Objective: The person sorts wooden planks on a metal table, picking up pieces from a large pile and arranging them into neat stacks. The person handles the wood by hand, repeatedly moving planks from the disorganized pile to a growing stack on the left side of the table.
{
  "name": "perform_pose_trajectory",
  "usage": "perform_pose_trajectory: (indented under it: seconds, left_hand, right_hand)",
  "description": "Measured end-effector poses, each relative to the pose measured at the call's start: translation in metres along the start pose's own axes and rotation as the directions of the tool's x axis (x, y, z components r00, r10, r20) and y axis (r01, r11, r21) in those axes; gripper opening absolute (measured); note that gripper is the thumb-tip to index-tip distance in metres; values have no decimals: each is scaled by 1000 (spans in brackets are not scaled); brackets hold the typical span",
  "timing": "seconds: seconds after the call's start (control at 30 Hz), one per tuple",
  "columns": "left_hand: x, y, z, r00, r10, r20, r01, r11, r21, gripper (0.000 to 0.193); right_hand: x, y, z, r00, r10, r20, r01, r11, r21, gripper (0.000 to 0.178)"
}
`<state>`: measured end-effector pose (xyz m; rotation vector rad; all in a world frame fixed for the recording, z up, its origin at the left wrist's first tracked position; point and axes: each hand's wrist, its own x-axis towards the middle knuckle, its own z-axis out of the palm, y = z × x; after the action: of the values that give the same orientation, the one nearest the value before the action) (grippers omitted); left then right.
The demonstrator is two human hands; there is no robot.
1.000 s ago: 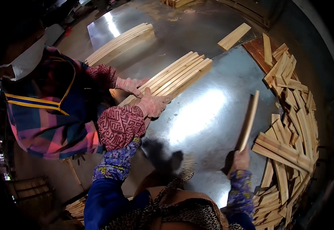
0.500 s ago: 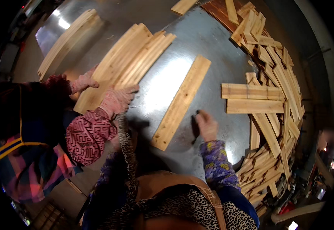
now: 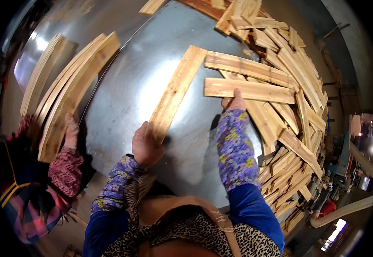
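Note:
My left hand (image 3: 147, 145) is closed round the near end of a wooden board (image 3: 179, 88), which slants away over the metal tabletop (image 3: 122, 85). My right hand (image 3: 235, 102) grips the left part of another wooden board (image 3: 259, 90), thumb on top and the other fingers mostly hidden beneath. That board's right end rests on the heap of boards. Just beyond it lies a similar board (image 3: 250, 67) with a dark line across it, its left end close to the far end of the board in my left hand.
A large heap of loose boards (image 3: 300, 115) curves along the table's right side. At the left, a co-worker's hand (image 3: 71, 130) holds a stack of boards (image 3: 77, 85) on edge, beside another stack (image 3: 43, 75). One board (image 3: 152, 6) lies at the far edge of view.
My left hand has come into sight and taken hold of the middle board. My right hand has moved onto a board by the heap. The co-worker's boards have shifted left and turned on edge.

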<state>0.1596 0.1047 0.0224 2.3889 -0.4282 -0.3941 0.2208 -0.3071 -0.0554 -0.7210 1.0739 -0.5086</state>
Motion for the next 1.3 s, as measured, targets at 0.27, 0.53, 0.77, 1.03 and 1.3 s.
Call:
perform_pose_trajectory:
  seconds: [0.27, 0.53, 0.77, 1.03, 1.3]
  left_hand:
    - [218, 115, 2, 850, 493, -183, -464, 867, 183, 73]
    - [455, 202, 77, 874, 387, 295, -485, 648, 587, 116]
    - [354, 174, 48, 920, 303, 249, -384, 822, 421, 112]
    - [62, 55, 11, 918, -54, 392, 279, 791, -544, 88]
    - [-77, -18, 51, 939, -173, 298, 168, 985, 41, 75]
  right_hand:
    - [-110, -10, -118, 990, -14, 144, 80, 882, -464, 42]
    - [-168, 25, -251, 921, 216, 325, -139, 960, -244, 51]
    - [-182, 21, -229, 900, 155, 407, -58, 969, -242, 49]
    - [-228, 36, -133, 870, 72, 488, 266, 765, -587, 49]
    - [-220, 63, -93, 558, -175, 811, 767, -264, -585, 62]
